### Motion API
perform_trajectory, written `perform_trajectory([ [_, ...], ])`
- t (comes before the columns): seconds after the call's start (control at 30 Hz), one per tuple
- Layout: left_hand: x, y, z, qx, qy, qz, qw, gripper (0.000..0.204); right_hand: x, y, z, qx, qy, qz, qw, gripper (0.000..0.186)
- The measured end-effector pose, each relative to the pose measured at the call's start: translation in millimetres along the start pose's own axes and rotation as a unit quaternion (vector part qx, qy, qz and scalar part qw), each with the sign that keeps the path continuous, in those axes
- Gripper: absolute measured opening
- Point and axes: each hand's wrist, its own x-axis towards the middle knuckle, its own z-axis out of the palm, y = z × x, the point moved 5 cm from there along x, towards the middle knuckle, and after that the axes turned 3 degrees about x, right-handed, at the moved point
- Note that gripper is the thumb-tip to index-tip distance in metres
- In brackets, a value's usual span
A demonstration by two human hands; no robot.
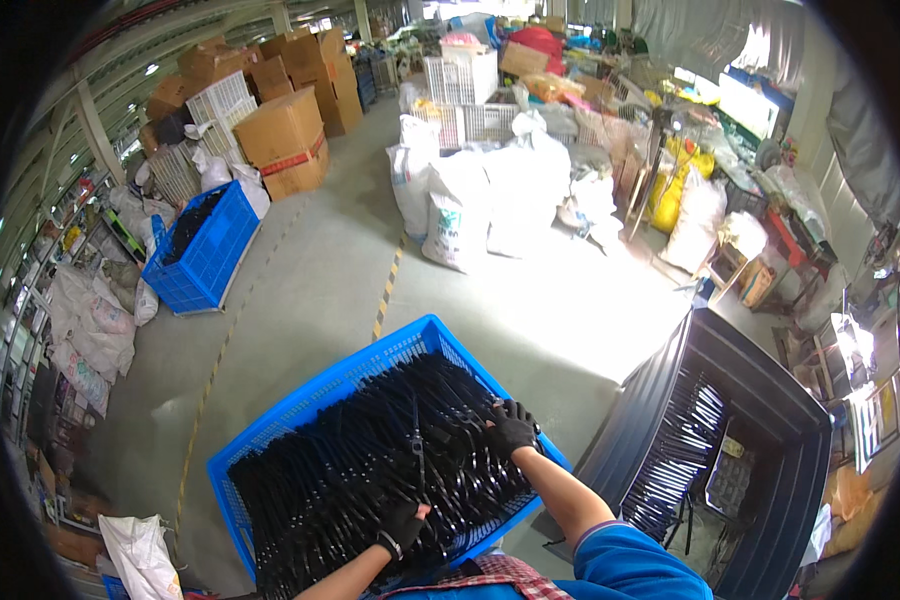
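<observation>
A blue plastic crate [332, 383] in front of me holds rows of long, thin black plastic pieces [320, 470]. My left hand [403, 523], in a black fingerless glove, is closed among the pieces at the near middle; what it grips is too small to make out. My right hand [510, 425], also gloved, reaches to the right end of the pieces by the crate's rim, fingers curled; their grip is unclear. To the right, a large dark grey bin [785, 405] holds more black pieces [670, 445] and a dark tray [732, 480].
Another blue crate [195, 275] stands at the left. White sacks [455, 230] and cardboard boxes [280, 140] are stacked ahead. Cluttered shelving and sacks [90, 330] line the left; piled goods and stands [690, 220] line the right. A pale sack [140, 555] lies at near left.
</observation>
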Motion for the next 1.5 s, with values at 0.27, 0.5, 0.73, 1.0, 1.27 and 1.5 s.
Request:
perform_trajectory([
  [0.27,-95,-94,35,0.003,-0.074,-0.009,0.997,0.022,-156,-17,-20,0.16,-0.076,-0.03,0.984,0.031],
  [0.5,-147,-132,72,-0.01,-0.161,0.009,0.987,0.021,-312,-5,-13,0.158,-0.094,0.082,0.979,0.029],
  [0.73,-144,-115,78,0.019,-0.22,0.049,0.974,0.023,-397,34,-22,0.148,-0.059,0.16,0.974,0.024],
  [1.0,-148,-47,143,-0.137,-0.336,-0.033,0.931,0.026,-491,97,-15,0.223,-0.034,0.238,0.945,0.03],
  [1.27,-194,64,295,0.121,-0.554,0.145,0.811,0.036,-649,176,-28,0.367,0.031,0.385,0.846,0.031],
  [1.5,-194,172,351,0.292,-0.503,0.184,0.792,0.035,-727,239,12,0.461,0.206,0.504,0.701,0.03],
])
